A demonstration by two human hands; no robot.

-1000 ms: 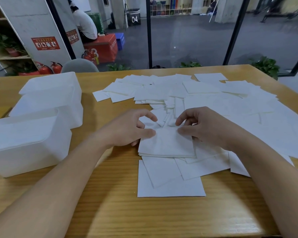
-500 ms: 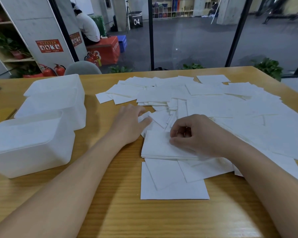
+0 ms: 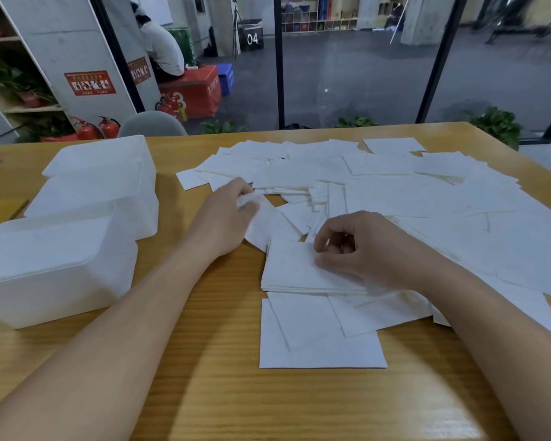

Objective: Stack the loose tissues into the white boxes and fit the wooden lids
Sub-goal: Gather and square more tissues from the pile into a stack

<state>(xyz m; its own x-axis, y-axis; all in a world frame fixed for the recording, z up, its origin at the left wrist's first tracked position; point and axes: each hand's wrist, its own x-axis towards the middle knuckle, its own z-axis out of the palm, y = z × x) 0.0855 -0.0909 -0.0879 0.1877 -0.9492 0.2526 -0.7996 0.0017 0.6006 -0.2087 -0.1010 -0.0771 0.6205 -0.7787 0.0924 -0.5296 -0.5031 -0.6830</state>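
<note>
- Small stack of tissues (image 3: 303,268): held flat by the curled right hand (image 3: 366,246); the left hand (image 3: 228,214) pinches one tissue (image 3: 261,218) beside it.
- Loose tissues (image 3: 427,198): most lie scattered on the table (image 3: 204,393).
- White boxes (image 3: 77,218): at left, apparently unfilled; no lids visible.
- Writing: "04" on a distant black box (image 3: 252,38).

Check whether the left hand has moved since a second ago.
Yes. The left hand has gone away from the neat tissue stack, up the table toward the scattered tissues, and now grips one tissue.
</note>
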